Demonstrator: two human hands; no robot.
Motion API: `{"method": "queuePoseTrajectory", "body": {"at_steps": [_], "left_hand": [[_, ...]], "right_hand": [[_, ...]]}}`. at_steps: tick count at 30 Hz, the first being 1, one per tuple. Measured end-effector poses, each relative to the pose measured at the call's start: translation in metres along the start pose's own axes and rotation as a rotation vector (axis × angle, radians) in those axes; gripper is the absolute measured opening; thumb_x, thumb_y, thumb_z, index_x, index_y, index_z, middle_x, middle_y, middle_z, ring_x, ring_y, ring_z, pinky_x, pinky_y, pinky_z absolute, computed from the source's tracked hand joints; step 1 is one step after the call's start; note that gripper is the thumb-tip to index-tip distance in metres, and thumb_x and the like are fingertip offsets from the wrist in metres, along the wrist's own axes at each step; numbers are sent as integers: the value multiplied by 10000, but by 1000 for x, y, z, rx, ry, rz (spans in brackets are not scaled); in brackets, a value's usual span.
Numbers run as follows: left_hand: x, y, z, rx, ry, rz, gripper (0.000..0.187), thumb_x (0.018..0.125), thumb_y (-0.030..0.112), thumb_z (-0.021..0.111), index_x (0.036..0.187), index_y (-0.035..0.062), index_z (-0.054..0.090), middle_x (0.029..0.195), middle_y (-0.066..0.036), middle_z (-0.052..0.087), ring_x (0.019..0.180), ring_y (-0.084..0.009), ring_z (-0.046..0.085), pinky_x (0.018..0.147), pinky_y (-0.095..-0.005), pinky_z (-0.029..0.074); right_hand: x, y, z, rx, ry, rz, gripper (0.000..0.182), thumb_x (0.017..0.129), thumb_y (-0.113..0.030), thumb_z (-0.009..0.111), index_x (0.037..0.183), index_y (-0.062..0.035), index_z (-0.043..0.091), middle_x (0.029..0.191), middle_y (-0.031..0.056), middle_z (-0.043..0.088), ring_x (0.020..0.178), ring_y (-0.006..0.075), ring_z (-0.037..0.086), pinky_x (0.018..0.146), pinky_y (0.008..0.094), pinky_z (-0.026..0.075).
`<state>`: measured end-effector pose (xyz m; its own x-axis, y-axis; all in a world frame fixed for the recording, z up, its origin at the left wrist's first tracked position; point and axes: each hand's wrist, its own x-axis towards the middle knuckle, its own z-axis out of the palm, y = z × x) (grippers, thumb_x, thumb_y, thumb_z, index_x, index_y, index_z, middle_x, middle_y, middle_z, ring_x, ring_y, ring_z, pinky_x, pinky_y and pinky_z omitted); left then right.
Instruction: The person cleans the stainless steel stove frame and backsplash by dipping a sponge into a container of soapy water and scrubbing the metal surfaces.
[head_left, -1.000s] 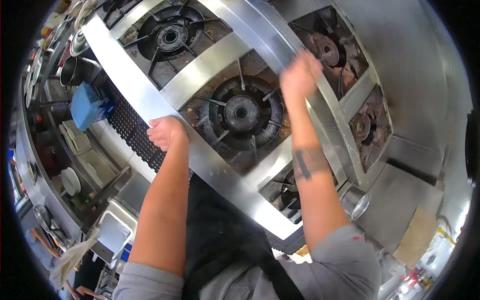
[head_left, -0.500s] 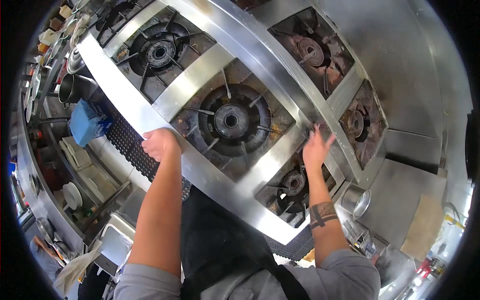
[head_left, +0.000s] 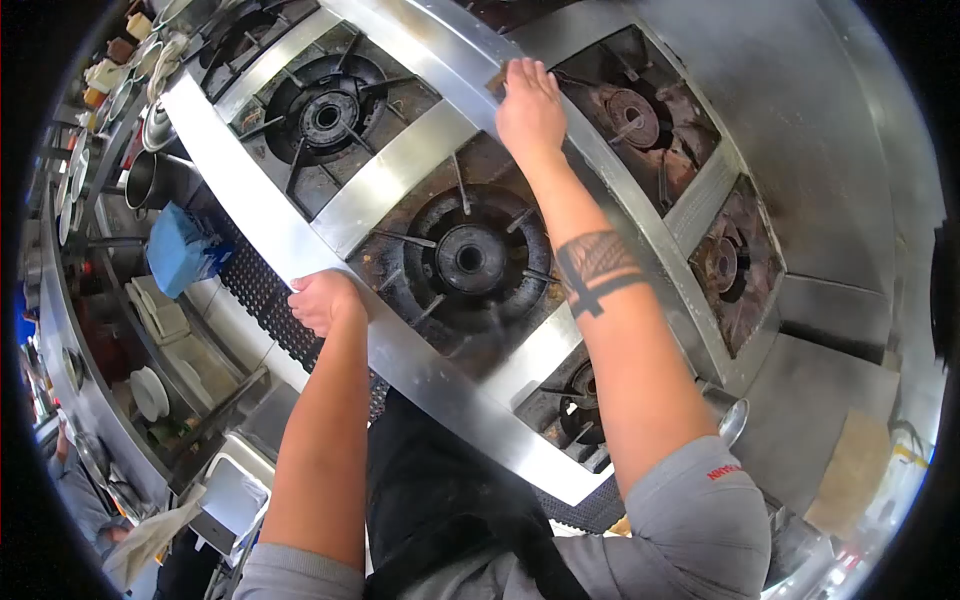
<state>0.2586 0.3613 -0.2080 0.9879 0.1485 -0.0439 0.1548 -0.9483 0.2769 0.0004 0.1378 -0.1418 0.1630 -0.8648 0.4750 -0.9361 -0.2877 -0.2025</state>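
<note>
My left hand is closed round the front edge of the stainless steel stove, beside a large burner. Stretched across the stove top, my right hand presses a small brown scouring pad against the raised steel ledge between the front and back burners. Most of the pad is hidden under the fingers. Another front burner with black grate bars lies left of my right hand, and a rusty back burner lies to its right. Brownish grime covers the burner wells.
A blue cloth-like bundle and a dark pot are beyond the stove's left side, above a black perforated mat. Shelves with plates stand further left. A metal pot sits right of my arm. Another person is at lower left.
My right hand has moved from the right end of the ledge to further left and away from me along it. My left hand keeps its hold on the stove edge.
</note>
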Motion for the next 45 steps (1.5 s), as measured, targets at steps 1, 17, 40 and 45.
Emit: {"method": "queuePoseTrajectory", "body": {"at_steps": [1, 17, 40, 45], "left_hand": [[0, 1, 0, 0, -6, 12, 483, 1075, 410, 417, 1110, 5, 678, 1117, -206, 710, 1042, -421, 702, 877, -564, 551], [2, 0, 11, 27, 119, 24, 424, 1041, 399, 452, 1040, 30, 662, 1074, -192, 707, 1001, -412, 698, 845, -568, 537], [-2, 12, -8, 3, -13, -53, 438, 1062, 373, 429, 1175, 22, 666, 1216, -203, 700, 1145, -411, 668, 958, -550, 522], [-1, 15, -8, -7, -21, -44, 443, 1066, 365, 413, 1176, 16, 662, 1232, -205, 695, 1156, -406, 665, 963, -552, 522]], "right_hand": [[4, 2, -3, 3, -44, 0, 512, 924, -74, 533, 1426, 15, 583, 1501, 220, 585, 1459, 360, 498, 1261, 467, 321], [-237, 106, -138, -335, 135, 336, 424, 1064, -136, 534, 1455, 23, 572, 1500, 260, 571, 1448, 412, 496, 1248, 546, 317], [-139, 55, -76, -160, 61, 116, 499, 904, -2, 551, 1398, 6, 618, 1473, 221, 610, 1433, 377, 520, 1245, 487, 348], [13, -17, 15, -29, 75, -48, 457, 889, -38, 604, 1343, 0, 638, 1413, 194, 649, 1424, 365, 521, 1221, 460, 375]]}}
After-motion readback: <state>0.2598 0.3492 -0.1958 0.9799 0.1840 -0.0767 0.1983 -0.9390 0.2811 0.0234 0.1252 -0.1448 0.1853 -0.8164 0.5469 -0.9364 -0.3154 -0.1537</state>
